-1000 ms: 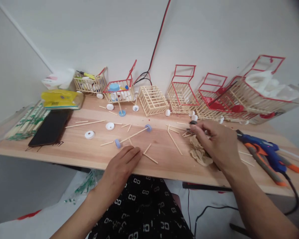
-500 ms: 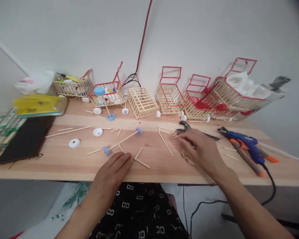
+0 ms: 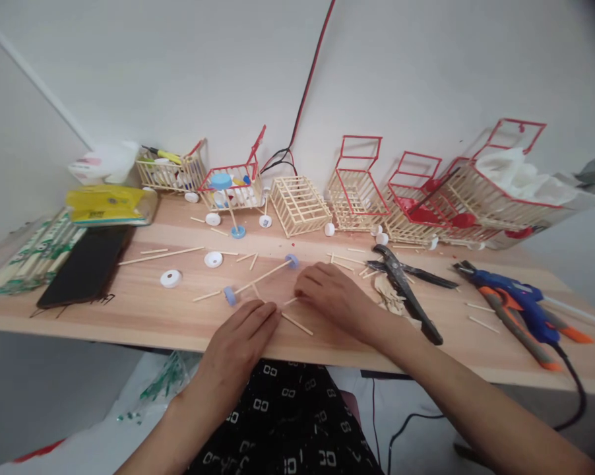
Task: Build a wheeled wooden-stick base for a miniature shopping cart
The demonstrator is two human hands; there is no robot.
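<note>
My left hand (image 3: pixel 245 340) rests near the table's front edge, fingers bent together over the ends of thin wooden sticks. One stick (image 3: pixel 297 323) runs out to the right from its fingertips, and a short piece shows above them. My right hand (image 3: pixel 334 297) is closed just to the right, its fingertips at a short stick (image 3: pixel 290 301) that points toward the left hand; the grip itself is partly hidden. Behind both hands lies a wooden axle (image 3: pixel 260 279) with a blue cap (image 3: pixel 229 295) on its near end and another blue cap (image 3: pixel 291 261) on its far end.
Behind are small stick-built carts, including a plain stick basket (image 3: pixel 301 206) and a red-rimmed cart (image 3: pixel 357 191). Black-handled cutters (image 3: pixel 409 290), a blue glue gun (image 3: pixel 520 297) and orange-handled pliers (image 3: pixel 518 326) lie right. White caps (image 3: pixel 171 278) and a phone (image 3: pixel 87 267) lie left.
My right hand has moved left from beside the cutters to near my left hand, uncovering the cutters. The left hand stays on the sticks. The view has shifted slightly.
</note>
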